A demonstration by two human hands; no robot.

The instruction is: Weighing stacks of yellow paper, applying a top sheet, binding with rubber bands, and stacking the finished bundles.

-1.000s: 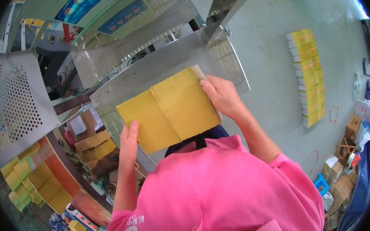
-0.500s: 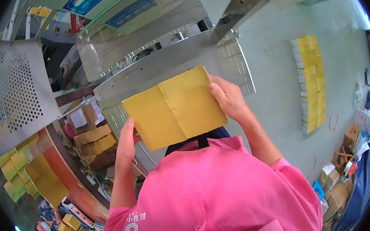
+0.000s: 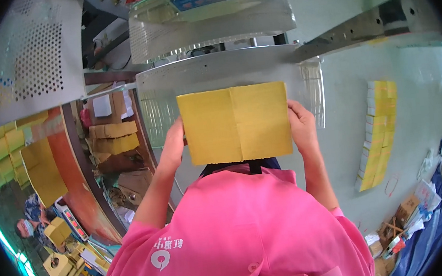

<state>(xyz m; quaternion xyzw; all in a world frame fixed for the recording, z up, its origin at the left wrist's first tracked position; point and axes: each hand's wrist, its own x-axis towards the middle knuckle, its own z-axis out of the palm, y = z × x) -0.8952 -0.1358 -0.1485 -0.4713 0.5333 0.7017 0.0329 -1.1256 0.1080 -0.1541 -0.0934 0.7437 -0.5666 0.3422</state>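
Note:
Between my two hands I hold a flat-topped yellow block (image 3: 215,128), which looks like a stack of yellow paper with a crease down its middle. My left hand (image 3: 175,142) grips its left side, and my right hand (image 3: 302,123) wraps its right side, thumb near the upper edge. Most of the left fingers are hidden behind the block. Just beyond it lies a shiny metal plate (image 3: 225,69) of a machine, partly covered by the block.
Ahead stands a clear machine guard (image 3: 211,26), and a steel beam (image 3: 379,24) slants to the right. Stacked yellow bundles (image 3: 383,129) line the floor at right. Left are a perforated panel (image 3: 35,59) and a reddish worktable (image 3: 79,171). A masked person (image 3: 31,220) sits at lower left.
The yellow block has swung from a tilt to nearly level and now sits further right in view, both hands moving with it. My view has turned, shifting the surroundings.

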